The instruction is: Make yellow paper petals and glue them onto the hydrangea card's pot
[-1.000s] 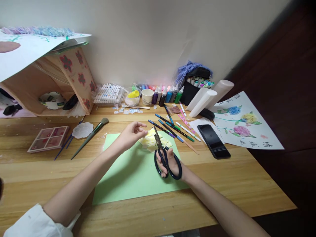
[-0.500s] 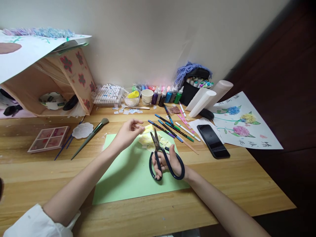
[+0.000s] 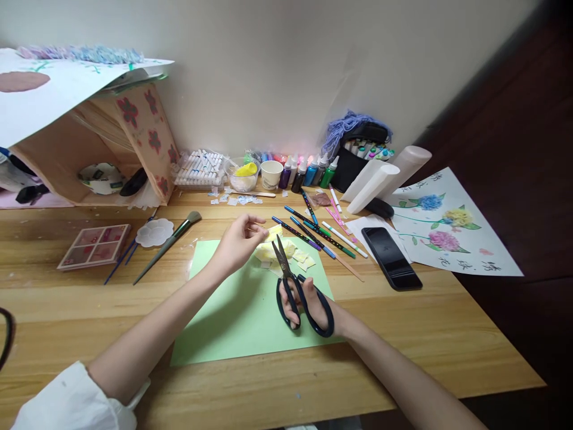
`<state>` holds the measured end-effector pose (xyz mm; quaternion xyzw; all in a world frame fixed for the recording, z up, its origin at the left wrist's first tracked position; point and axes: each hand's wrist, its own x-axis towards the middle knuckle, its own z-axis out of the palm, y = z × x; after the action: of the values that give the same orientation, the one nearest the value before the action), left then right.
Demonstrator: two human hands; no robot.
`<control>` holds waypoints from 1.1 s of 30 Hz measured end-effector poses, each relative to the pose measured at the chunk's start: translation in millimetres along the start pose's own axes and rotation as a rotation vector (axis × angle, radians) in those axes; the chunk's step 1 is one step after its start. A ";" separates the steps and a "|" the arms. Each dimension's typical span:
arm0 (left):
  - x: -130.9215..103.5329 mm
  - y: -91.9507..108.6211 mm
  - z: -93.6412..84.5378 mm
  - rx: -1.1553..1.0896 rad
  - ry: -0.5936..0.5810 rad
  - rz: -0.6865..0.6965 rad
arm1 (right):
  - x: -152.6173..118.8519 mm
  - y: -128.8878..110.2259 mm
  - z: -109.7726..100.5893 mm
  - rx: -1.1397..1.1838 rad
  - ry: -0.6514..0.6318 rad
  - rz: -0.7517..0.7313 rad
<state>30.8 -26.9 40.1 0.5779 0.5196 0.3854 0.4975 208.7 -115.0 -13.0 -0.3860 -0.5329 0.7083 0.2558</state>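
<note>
Pale green sheet [image 3: 242,322], yellow-and-white paper scraps [image 3: 303,258], black-handled scissors [image 3: 285,270]

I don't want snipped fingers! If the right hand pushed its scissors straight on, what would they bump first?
Probably the yellow strip in the left hand, just beyond the tips of the scissors, but depth is unclear.

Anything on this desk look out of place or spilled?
Two small things. Pale scraps lie strewn in front of the marker box, unlike the yellow pieces heaped on the green sheet. The flower picture also seems to overhang the desk's right edge.
</note>
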 end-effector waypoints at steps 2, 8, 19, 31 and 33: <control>-1.6 -0.8 3.1 -0.026 -0.026 -0.006 | -0.5 -2.2 2.1 -0.011 0.006 0.011; -3.8 -2.6 10.2 -0.065 -0.111 -0.029 | 4.5 -1.8 4.4 -0.028 0.069 0.002; -0.6 -4.0 8.4 -0.094 -0.090 -0.043 | 8.4 -2.0 9.1 -0.143 0.231 -0.051; 13.2 -33.6 0.7 0.215 -0.097 0.004 | 5.1 -18.5 -2.4 0.514 -0.040 0.295; 15.6 -41.0 -2.8 0.427 -0.077 0.086 | 0.3 -29.0 -11.5 0.630 -0.112 0.308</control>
<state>21.7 -12.4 -0.4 0.7061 0.5448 0.2653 0.3663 216.5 -99.6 13.0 -0.3243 -0.2371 0.8882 0.2230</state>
